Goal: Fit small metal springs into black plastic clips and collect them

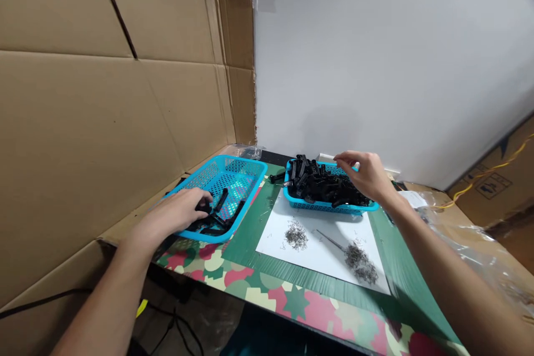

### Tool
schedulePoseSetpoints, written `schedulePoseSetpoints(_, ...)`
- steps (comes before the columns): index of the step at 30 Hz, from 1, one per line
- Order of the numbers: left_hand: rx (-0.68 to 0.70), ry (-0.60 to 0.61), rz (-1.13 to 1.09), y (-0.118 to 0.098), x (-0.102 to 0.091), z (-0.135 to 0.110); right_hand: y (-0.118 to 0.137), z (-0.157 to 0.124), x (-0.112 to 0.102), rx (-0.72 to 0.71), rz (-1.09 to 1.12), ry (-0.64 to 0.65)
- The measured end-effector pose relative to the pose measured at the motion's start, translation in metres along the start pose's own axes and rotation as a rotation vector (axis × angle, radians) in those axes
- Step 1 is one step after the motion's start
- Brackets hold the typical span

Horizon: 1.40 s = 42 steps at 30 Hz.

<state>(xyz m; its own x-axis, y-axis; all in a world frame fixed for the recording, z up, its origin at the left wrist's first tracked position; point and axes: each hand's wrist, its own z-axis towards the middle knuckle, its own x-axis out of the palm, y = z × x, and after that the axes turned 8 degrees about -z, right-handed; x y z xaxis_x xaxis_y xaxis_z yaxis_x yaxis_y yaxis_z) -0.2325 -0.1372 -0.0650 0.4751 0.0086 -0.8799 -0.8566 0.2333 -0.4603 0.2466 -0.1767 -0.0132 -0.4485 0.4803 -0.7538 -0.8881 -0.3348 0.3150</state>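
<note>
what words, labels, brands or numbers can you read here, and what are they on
No word, brand or number is readable.
Cardboard box at far right: printed symbols, too small to make out, and a dark mark, unclear.
Black pieces: no lettering visible.

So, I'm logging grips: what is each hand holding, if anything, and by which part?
Left hand: among black elongated pieces, hold cannot be told. Right hand: nothing visibly held.

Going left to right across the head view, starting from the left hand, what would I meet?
Left hand → smaller pile of metal bits → thin metal tool → larger pile of metal bits → yellow wire
</note>
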Motion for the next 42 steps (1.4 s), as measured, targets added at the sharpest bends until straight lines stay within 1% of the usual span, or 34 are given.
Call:
schedulePoseSetpoints(1,0.011,0.04,0.022,0.0,0.0,0.002,0.009,-0.014,-0.003,-0.051,0.039,-0.026)
schedulePoseSetpoints(2,0.028,0.08,0.047,-0.001,0.0,0.004,0.017,-0.029,-0.005,-0.113,0.07,0.0)
schedulePoseSetpoints(4,0.059,0.133,0.076,-0.006,0.001,0.006,0.029,-0.059,-0.006,-0.201,0.134,0.107)
schedulePoseSetpoints(5,0.07,0.151,0.085,-0.009,0.001,0.006,0.032,-0.071,-0.005,-0.212,0.14,0.2)
schedulePoseSetpoints(7,0.08,0.169,0.098,-0.015,0.001,0.006,0.03,-0.091,0.0,-0.217,0.116,0.373)
schedulePoseSetpoints(8,0.08,0.17,0.104,-0.018,-0.001,0.006,0.026,-0.097,0.003,-0.204,0.089,0.423)
schedulePoseSetpoints(9,0.078,0.166,0.111,-0.021,-0.003,0.006,0.022,-0.102,0.007,-0.188,0.06,0.452)
schedulePoseSetpoints(11,0.075,0.155,0.124,-0.026,-0.008,0.005,0.012,-0.107,0.015,-0.147,-0.004,0.466)
schedulePoseSetpoints(13,0.082,0.096,0.123,-0.032,-0.014,0.003,0.005,-0.111,0.021,-0.117,-0.054,0.479)
schedulePoseSetpoints(16,0.109,-0.022,0.109,-0.044,-0.021,-0.002,0.001,-0.115,0.027,-0.089,-0.075,0.508)
schedulePoseSetpoints(21,0.097,-0.244,0.023,-0.077,-0.028,-0.019,0.006,-0.118,0.032,-0.056,-0.049,0.535)
schedulePoseSetpoints(24,0.095,-0.364,-0.129,-0.1,-0.023,-0.032,0.009,-0.118,0.036,-0.035,-0.041,0.545)
schedulePoseSetpoints(26,0.13,-0.408,-0.339,-0.115,-0.012,-0.039,0.011,-0.119,0.038,-0.03,-0.029,0.536)
schedulePoseSetpoints(28,0.161,-0.371,-0.597,-0.13,0.006,-0.046,0.013,-0.119,0.039,-0.032,-0.013,0.517)
schedulePoseSetpoints(30,0.148,-0.22,-0.834,-0.145,0.029,-0.053,0.014,-0.118,0.037,-0.026,0.01,0.499)
schedulePoseSetpoints(32,0.11,-0.037,-0.996,-0.159,0.053,-0.061,0.016,-0.118,0.035,-0.014,0.051,0.483)
schedulePoseSetpoints(34,0.057,0.128,-1.076,-0.172,0.075,-0.068,0.017,-0.117,0.034,-0.007,0.104,0.471)
schedulePoseSetpoints(35,0.042,0.172,-1.095,-0.177,0.086,-0.071,0.018,-0.117,0.035,-0.003,0.126,0.463)
schedulePoseSetpoints(37,0.055,0.234,-1.097,-0.185,0.104,-0.077,0.02,-0.117,0.037,0.008,0.146,0.453)
schedulePoseSetpoints(39,0.099,0.285,-1.098,-0.189,0.119,-0.083,0.021,-0.116,0.041,0.03,0.143,0.451)
schedulePoseSetpoints(42,0.13,0.365,-1.139,-0.188,0.134,-0.092,0.022,-0.116,0.047,0.06,0.137,0.458)
